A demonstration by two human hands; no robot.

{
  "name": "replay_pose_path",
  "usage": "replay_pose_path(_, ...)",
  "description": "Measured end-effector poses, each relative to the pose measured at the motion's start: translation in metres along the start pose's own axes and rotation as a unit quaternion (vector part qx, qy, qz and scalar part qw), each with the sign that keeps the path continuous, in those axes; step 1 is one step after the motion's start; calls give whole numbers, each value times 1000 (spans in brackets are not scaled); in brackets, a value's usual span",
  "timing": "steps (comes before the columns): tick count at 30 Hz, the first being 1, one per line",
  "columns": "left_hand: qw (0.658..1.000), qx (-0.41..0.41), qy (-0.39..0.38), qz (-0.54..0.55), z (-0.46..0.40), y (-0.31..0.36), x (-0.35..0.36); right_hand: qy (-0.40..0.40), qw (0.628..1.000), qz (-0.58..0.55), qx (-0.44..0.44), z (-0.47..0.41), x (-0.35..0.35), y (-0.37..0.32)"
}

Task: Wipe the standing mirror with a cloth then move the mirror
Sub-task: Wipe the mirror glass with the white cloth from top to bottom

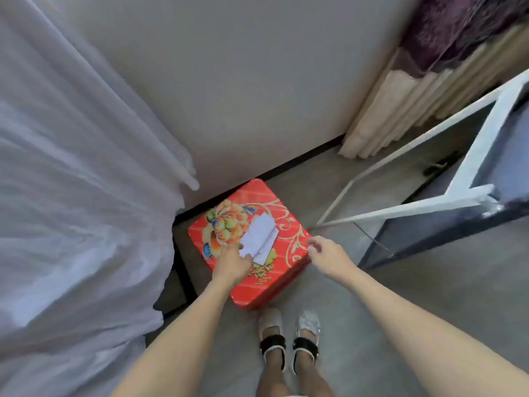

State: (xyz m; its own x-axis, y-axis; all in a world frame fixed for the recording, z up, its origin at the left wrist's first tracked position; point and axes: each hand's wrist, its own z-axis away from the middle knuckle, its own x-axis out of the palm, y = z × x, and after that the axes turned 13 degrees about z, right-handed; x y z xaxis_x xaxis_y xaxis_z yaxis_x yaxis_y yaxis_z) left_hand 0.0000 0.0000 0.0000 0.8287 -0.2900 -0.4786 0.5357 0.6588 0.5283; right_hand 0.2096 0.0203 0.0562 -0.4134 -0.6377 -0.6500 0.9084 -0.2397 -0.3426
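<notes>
A folded white cloth (261, 237) lies on top of a red tin box (266, 279) with a flower pattern, which stands on the floor by the wall. My left hand (233, 263) is at the cloth's near corner, with thumb and fingers closed on its edge. Over the box's right corner, my right hand (325, 255) hovers with loosely curled fingers and holds nothing. The white-framed standing mirror (483, 141) leans at the right, about an arm's length from my right hand.
A white sheer curtain (71, 196) fills the left side. Beige and purple curtains (415, 90) hang at the back right behind the mirror. A grey wall (243, 81) with a dark baseboard lies ahead. My feet in sandals (289, 339) stand on grey floor just before the box.
</notes>
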Motion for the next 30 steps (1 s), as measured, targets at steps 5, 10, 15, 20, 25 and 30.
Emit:
replay_pose_path(5, 998, 6, 38, -46, -66, -22, 29, -20, 998, -27, 57, -55, 44, 26)
replay_pose_path(10, 994, -17, 74, -82, -100, -35, 48, -26, 989, -110, 95, -80, 85, 49)
replay_pose_path(15, 996, 35, 6, 77, -85, -17, 55, -28, 978, -168, 118, -70, 79, 52)
replay_pose_path(20, 978, 122, -54, 157, -34, 42, 35, 15, 969, -222, 110, -46, 34, 31)
replay_pose_path(25, 949, 205, -140, 195, 32, 123, -8, 0, 934, -343, 98, 13, -36, -5)
replay_pose_path(30, 908, 216, -262, 247, 100, 177, -44, -1, 823, -568, 12, 86, -100, -22)
